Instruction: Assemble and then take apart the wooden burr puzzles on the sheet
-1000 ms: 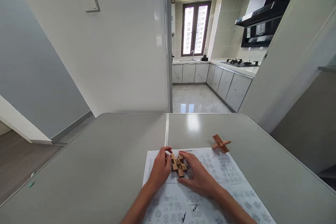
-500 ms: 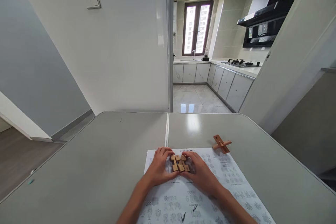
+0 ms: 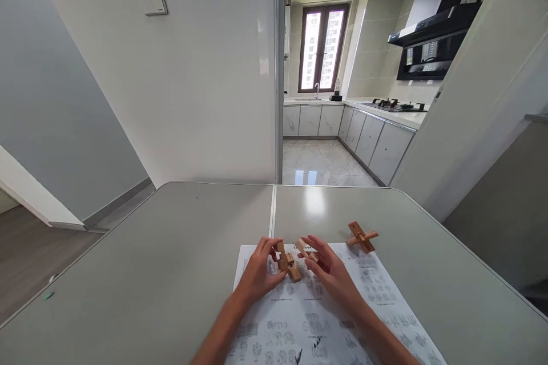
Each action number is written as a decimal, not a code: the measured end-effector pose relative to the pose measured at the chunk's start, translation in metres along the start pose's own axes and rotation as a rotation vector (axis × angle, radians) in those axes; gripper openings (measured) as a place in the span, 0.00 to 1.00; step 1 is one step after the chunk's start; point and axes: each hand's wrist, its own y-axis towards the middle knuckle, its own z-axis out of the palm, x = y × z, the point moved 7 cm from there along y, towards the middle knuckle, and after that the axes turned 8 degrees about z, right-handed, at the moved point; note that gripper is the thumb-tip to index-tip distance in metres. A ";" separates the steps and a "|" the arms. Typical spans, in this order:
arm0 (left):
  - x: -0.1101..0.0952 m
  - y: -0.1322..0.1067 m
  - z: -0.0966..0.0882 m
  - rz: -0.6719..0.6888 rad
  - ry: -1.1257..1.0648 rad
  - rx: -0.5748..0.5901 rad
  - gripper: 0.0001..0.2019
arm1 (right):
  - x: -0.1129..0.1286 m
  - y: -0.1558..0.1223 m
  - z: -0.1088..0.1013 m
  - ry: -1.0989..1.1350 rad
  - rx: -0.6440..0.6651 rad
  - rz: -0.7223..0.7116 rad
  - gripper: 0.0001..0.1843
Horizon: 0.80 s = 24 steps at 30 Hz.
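Note:
Small notched wooden puzzle blocks are in and between my hands, above the upper part of a printed sheet (image 3: 317, 302). My left hand (image 3: 258, 271) pinches an upright block (image 3: 281, 258) between thumb and fingers. Against its right side is another short block (image 3: 294, 272); whether the two interlock I cannot tell. My right hand (image 3: 327, 268) is closed on a separate, tilted notched block (image 3: 305, 247), a little apart from the others. Its fingers hide part of that block.
A cross-shaped wooden puzzle (image 3: 362, 237) marked with a number lies at the sheet's upper right corner. The grey table (image 3: 149, 274) has a pale seam (image 3: 272, 211) running away from me. A small green bit (image 3: 49, 295) lies near its left edge.
The cluster of blocks both hands held together has come apart. My right hand has lifted one block up and away to the right, while my left hand keeps hold of the rest.

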 end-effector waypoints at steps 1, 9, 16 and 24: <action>0.000 0.000 0.000 -0.003 0.007 -0.001 0.30 | 0.000 0.000 0.000 0.030 0.003 0.009 0.33; -0.002 0.001 0.002 0.039 -0.075 -0.049 0.27 | -0.001 -0.002 0.013 0.097 0.091 0.073 0.25; -0.002 -0.001 0.006 0.016 -0.079 -0.013 0.30 | 0.003 -0.005 0.016 -0.062 0.051 -0.003 0.22; -0.002 -0.002 0.010 0.009 -0.100 -0.010 0.31 | 0.006 -0.007 0.023 0.012 0.114 0.016 0.23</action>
